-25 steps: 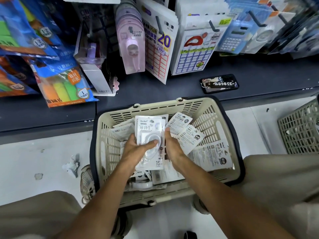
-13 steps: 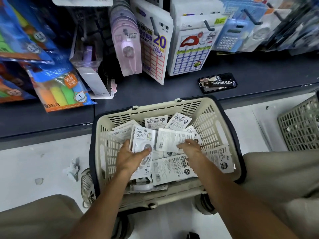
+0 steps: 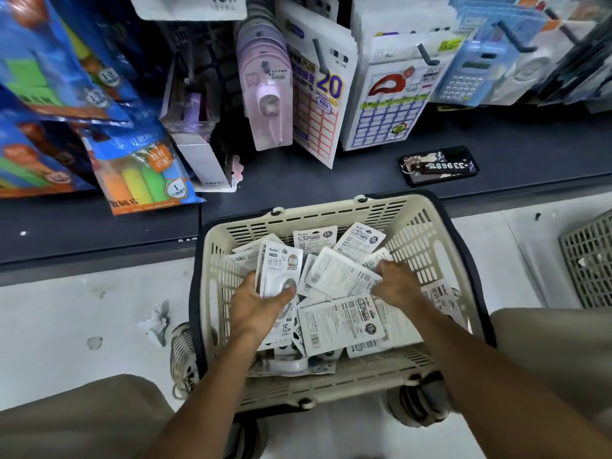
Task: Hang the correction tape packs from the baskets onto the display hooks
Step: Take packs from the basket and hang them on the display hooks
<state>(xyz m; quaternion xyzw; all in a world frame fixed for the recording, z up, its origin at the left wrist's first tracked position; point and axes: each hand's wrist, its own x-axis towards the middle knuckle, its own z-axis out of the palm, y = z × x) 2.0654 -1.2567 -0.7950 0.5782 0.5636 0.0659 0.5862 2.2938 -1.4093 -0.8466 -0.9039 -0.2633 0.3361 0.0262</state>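
A person crouches over a cream basket (image 3: 427, 233) on a pale floor, both bare arms reaching down into it. The left hand (image 3: 256, 304) grips a small stack of packs (image 3: 281, 270), held upright with the printed front facing up; the thumb presses across the clear blister near the bottom of the front pack, and the fingers wrap behind the stack. Just right of that grip, loose packs (image 3: 341, 321) lie in a jumbled heap, most turned back-side up and showing barcodes and small print. The right hand (image 3: 395, 283) rests down among this heap, its fingers curled onto one tilted pack (image 3: 337, 271) that slants between the two hands; I cannot tell whether the hand pinches it or only presses on it.

Beyond the hands, past the far rim of the basket, a dark shelf (image 3: 364, 180) runs across. On it, up and right of the right hand, lies a black phone (image 3: 438, 165) with a numbered key tag on top. Above the shelf, hooks (image 3: 319, 56) carry hanging goods: pink packs (image 3: 265, 104), sticker sheets (image 3: 319, 104) and blue calculators (image 3: 470, 74). Up and left of the left hand hang blue bags (image 3: 145, 173) with coloured bars. A grey basket (image 3: 589, 260) stands far right of the right hand.
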